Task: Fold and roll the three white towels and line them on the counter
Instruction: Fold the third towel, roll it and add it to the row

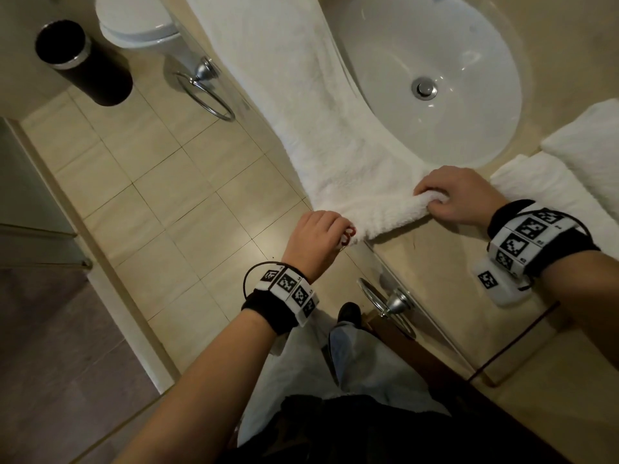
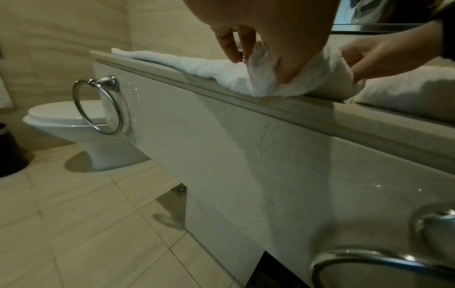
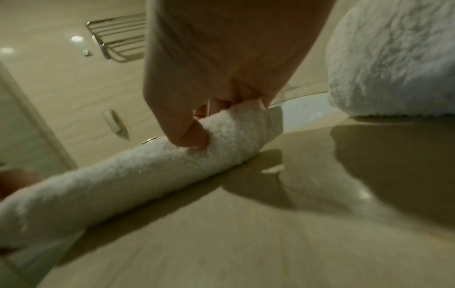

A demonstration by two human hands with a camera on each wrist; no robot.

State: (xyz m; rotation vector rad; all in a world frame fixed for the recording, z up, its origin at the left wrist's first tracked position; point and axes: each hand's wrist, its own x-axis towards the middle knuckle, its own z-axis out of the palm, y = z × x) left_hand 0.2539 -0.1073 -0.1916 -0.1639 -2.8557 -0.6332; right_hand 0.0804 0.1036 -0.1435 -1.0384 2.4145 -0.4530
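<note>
White terry-cloth towel, long and folded into a narrow strip, lies on the beige stone surface and runs from the upper centre of the head view, past the left rim of the white oval sink basin, down to the centre of the frame. Its near end is wound into a short roll that lies across the front edge of the surface.

Left hand reaches in from the lower left, wrist raised, palm down. In the left wrist view its thumb presses into the open left end of the roll while the other fingers curl over the top.

Right hand reaches in from the right of the frame, knuckles up. Its fingers wrap over the far side of the right end of the roll; the thumb presses into the near side, so the roll is pinched between them.

Two more white towels lie at the right edge of the head view: a flat folded one just beside the right hand, and another behind it.
</note>
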